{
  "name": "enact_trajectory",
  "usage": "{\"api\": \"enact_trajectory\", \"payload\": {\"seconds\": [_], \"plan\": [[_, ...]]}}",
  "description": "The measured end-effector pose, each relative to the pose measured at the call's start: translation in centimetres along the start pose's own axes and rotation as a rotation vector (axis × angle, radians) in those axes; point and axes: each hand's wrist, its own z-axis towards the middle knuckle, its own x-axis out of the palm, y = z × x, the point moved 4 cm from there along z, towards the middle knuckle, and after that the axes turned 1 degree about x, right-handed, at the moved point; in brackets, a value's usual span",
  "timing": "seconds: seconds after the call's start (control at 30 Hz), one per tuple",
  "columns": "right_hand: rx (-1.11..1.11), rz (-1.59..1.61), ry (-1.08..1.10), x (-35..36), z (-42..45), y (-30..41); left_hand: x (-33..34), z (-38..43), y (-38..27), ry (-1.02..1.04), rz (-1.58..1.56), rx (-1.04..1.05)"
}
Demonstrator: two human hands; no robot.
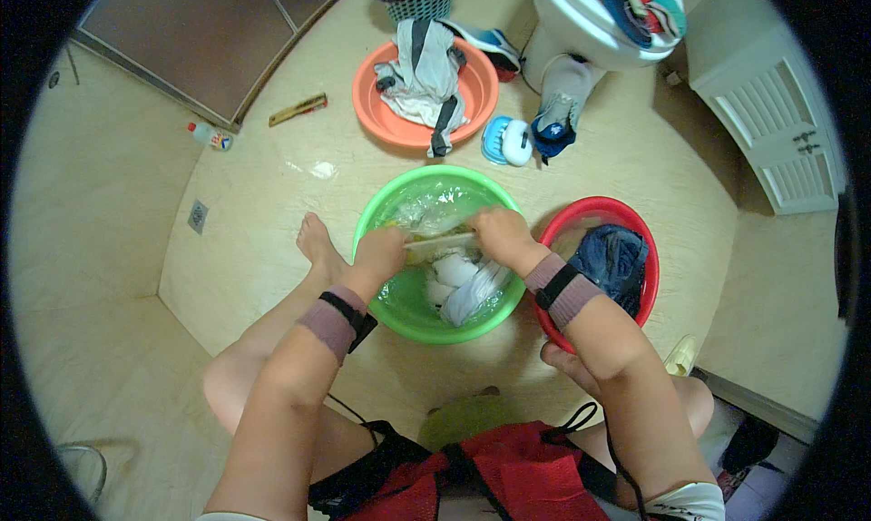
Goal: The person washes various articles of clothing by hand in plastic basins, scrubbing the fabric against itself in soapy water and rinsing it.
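A green plastic basin (441,336) holding water stands on the floor between my legs. Over it, my left hand (382,254) and my right hand (502,234) grip the two ends of a pale, wet cloth (441,243), stretched between them. Motion blur hides its exact shape, though yellowish patches show behind it. Below the hands, white garments (469,286) lie bunched in the water toward the basin's near right side. Splashed water (429,208) shows at the far side. Each wrist wears a mauve band with a black strap.
Right of the green basin, a red basin (651,249) holds dark denim (609,259). Beyond stands an orange basin (360,106) with a grey-white garment (425,72). A soap box (500,140), a sneaker (563,99), a wooden brush (298,110) and a plastic bottle (209,136) lie around.
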Motion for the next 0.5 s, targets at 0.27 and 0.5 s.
{"api": "enact_trajectory", "payload": {"seconds": [0.27, 0.5], "plan": [[-0.413, 0.764, -0.6, -11.7, -3.5, 9.5, -12.9, -6.8, -6.7, -0.284, -0.628, 0.261], [-0.175, 0.742, -0.458, -0.7, -3.0, 4.4, -22.6, -15.5, -15.0, -0.348, -1.367, 0.463]]}}
